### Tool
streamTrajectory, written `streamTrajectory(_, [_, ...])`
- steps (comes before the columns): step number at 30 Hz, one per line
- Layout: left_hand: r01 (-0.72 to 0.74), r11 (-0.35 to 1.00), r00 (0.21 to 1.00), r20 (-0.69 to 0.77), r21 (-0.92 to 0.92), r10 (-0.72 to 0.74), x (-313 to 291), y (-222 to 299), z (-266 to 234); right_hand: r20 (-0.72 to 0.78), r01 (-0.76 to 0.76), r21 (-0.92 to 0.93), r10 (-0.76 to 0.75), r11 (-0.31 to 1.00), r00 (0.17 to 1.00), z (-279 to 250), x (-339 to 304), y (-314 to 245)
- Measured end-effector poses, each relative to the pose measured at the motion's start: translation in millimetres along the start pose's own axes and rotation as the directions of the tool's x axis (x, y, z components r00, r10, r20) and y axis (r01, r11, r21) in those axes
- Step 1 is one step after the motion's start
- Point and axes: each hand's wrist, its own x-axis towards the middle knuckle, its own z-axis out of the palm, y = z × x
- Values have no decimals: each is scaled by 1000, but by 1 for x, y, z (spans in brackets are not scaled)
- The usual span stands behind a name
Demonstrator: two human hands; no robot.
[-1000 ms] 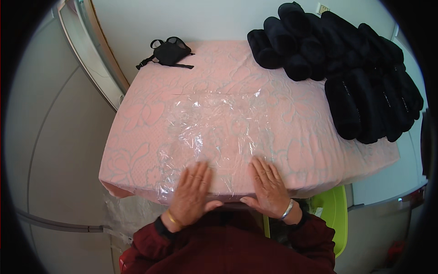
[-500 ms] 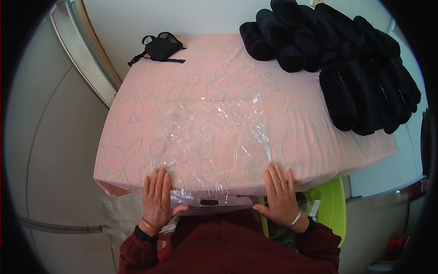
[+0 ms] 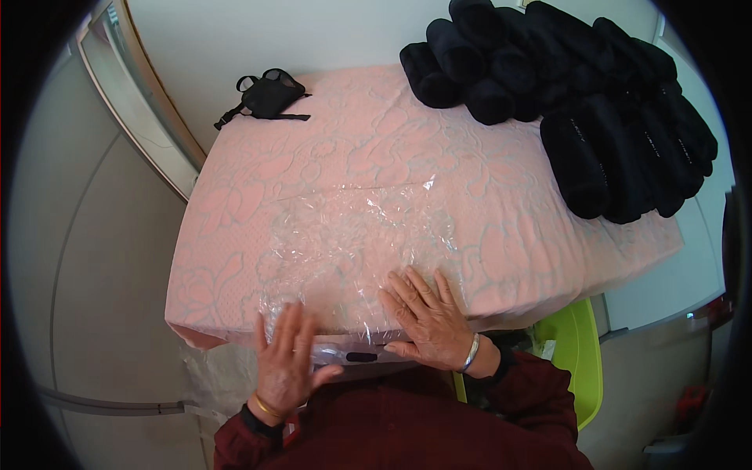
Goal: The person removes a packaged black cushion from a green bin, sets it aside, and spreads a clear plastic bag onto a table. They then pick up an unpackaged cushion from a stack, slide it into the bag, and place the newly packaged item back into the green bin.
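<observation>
A clear plastic bag [image 3: 352, 227] lies flat and crinkled on the pink patterned cloth [image 3: 227, 258], its lower end hanging over the table's near edge. My right hand [image 3: 431, 321] rests on the bag's near right part, palm down with fingers spread. Near the bag's lower left corner is my left hand [image 3: 288, 352], slightly blurred, its fingers stretched and apart; whether it touches the plastic I cannot tell. Between the hands, a small black oval patch [image 3: 361, 357] shows below the edge. Neither hand holds anything.
Several black plush rolls [image 3: 580, 164] are heaped at the far right. A black strapped pouch [image 3: 270, 95] sits at the far left. Below the table's right side stands a lime-green tub [image 3: 576, 360]. More clear plastic [image 3: 215, 376] hangs at the lower left.
My right hand has moved left from the bag's right edge onto its surface. My left hand has shifted slightly right and toward me. The bag looks flatter.
</observation>
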Motion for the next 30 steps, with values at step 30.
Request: streamTrajectory(30, [223, 975, 972, -84, 20, -220, 13, -58, 30, -315, -242, 214, 302, 946, 900, -25, -65, 31])
